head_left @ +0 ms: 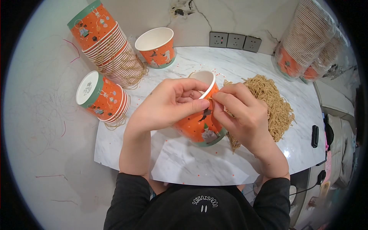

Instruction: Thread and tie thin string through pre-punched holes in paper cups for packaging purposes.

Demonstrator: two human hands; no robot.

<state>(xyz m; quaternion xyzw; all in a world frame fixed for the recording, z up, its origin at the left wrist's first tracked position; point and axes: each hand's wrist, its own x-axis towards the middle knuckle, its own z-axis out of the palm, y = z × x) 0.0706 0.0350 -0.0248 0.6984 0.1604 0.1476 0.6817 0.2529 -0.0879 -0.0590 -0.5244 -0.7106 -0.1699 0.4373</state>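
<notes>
An orange paper bucket with a green base band and white rim is tilted in front of me over the table. My left hand is closed on its rim, fingers inside and thumb on the outer wall. Pressed together just below the rim, the fingertips of my right hand pinch a tan cord, of which only a small bit shows. Beside my right hand lies a heap of tan cords, some reaching under that hand.
At the left lean a tall nested stack of orange buckets with cord loops and a shorter stack. Another bucket stands upright at the back. Plastic-wrapped buckets stand back right. Sockets line the wall; a black object lies right.
</notes>
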